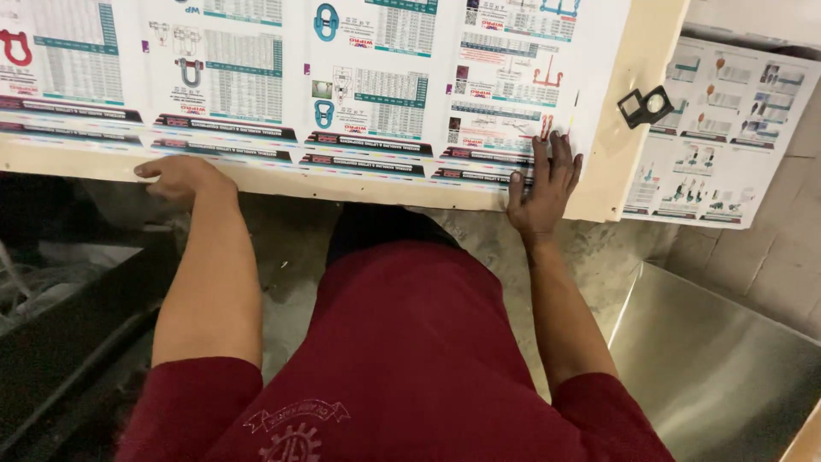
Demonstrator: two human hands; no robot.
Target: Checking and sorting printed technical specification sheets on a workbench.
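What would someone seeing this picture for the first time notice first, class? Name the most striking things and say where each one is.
A large printed sheet full of tables and hardware pictures spreads across the top, lying on a pale board. The left hand grips the near edge at left, while the right hand presses flat on the sheet's lower right corner. A small black folding magnifier sits on the board at right, and the person's dark red shirt fills the foreground.
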